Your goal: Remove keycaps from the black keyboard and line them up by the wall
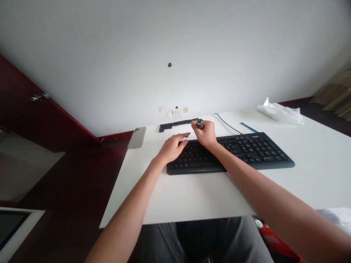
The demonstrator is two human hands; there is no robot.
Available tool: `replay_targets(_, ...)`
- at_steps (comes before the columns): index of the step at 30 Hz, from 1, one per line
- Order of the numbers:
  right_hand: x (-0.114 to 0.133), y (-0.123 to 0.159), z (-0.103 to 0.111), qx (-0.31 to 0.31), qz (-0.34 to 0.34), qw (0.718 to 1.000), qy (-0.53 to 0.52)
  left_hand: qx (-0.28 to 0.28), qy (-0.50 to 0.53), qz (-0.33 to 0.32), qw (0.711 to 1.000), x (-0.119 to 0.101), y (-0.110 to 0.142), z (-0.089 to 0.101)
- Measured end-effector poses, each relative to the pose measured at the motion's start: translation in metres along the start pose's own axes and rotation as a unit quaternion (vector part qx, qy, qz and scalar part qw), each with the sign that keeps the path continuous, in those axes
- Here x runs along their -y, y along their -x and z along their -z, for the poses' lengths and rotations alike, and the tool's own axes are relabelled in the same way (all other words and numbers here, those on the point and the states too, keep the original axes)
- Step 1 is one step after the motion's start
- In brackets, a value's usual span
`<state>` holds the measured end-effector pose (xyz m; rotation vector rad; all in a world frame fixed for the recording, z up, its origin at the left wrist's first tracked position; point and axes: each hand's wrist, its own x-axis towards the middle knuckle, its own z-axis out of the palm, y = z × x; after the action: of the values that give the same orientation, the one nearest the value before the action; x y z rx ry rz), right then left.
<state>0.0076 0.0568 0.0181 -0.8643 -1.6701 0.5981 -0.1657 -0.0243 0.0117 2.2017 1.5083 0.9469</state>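
A black keyboard (246, 149) lies on the white table in front of me. My left hand (172, 146) is at the keyboard's left end, thumb and fingers apart, with nothing seen in it. Over the keyboard's upper left part, my right hand (206, 133) is closed in a fist around a dark cylindrical handle (200, 124) with a shiny top end. The lower part of that tool is hidden by the hand, so its kind cannot be made out. Behind the hands, loose black keycaps (177, 125) are laid in rows near the table's back edge.
A phone (137, 138) lies at the table's left edge. Behind the keyboard are its black cable (227, 123) and a thin blue stick (249, 127). A white plastic bag (281, 112) sits at the back right of the white table (197, 197). Wall sockets (181, 110) are behind.
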Motion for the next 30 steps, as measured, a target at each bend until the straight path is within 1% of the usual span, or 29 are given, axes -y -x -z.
replay_targets(3,-0.003,0.0,-0.001,-0.01,-0.011,1.0,0.005,-0.016,-0.003,0.009,1.0,-0.001,-0.001,0.01)
replay_targets(6,-0.004,0.0,-0.002,-0.011,-0.017,1.0,0.006,-0.015,-0.023,0.011,1.0,-0.003,-0.001,0.013)
replay_targets(8,-0.005,0.0,-0.003,-0.01,-0.019,1.0,0.007,-0.004,-0.045,0.014,0.999,-0.005,0.0,0.011)
replay_targets(11,-0.004,0.0,-0.003,-0.013,-0.018,1.0,0.008,0.031,-0.064,0.011,0.997,-0.008,0.002,0.008)
replay_targets(13,-0.003,0.0,-0.002,-0.015,-0.018,1.0,0.006,0.045,-0.062,0.012,0.997,-0.009,0.003,0.007)
replay_targets(17,0.0,0.0,-0.001,-0.018,-0.02,1.0,-0.002,0.036,-0.014,0.029,0.999,-0.008,0.002,0.011)
replay_targets(19,0.001,-0.001,-0.001,-0.015,-0.02,1.0,-0.003,0.019,0.026,0.036,0.999,-0.003,0.0,0.016)
replay_targets(21,0.001,-0.001,-0.001,-0.014,-0.026,1.0,-0.004,-0.017,0.036,0.05,0.998,0.006,-0.002,0.023)
replay_targets(24,-0.002,-0.002,-0.001,-0.023,-0.042,0.999,-0.007,-0.086,-0.021,0.094,0.992,0.026,-0.002,0.037)
replay_targets(25,-0.002,-0.002,-0.001,-0.028,-0.048,0.998,-0.008,-0.098,-0.051,0.112,0.988,0.033,-0.002,0.041)
replay_targets(27,-0.004,-0.003,-0.001,-0.036,-0.058,0.998,-0.007,-0.1,-0.102,0.144,0.979,0.046,0.001,0.047)
replay_targets(30,-0.004,-0.004,-0.001,-0.041,-0.062,0.997,-0.007,-0.077,-0.158,0.169,0.97,0.057,0.004,0.05)
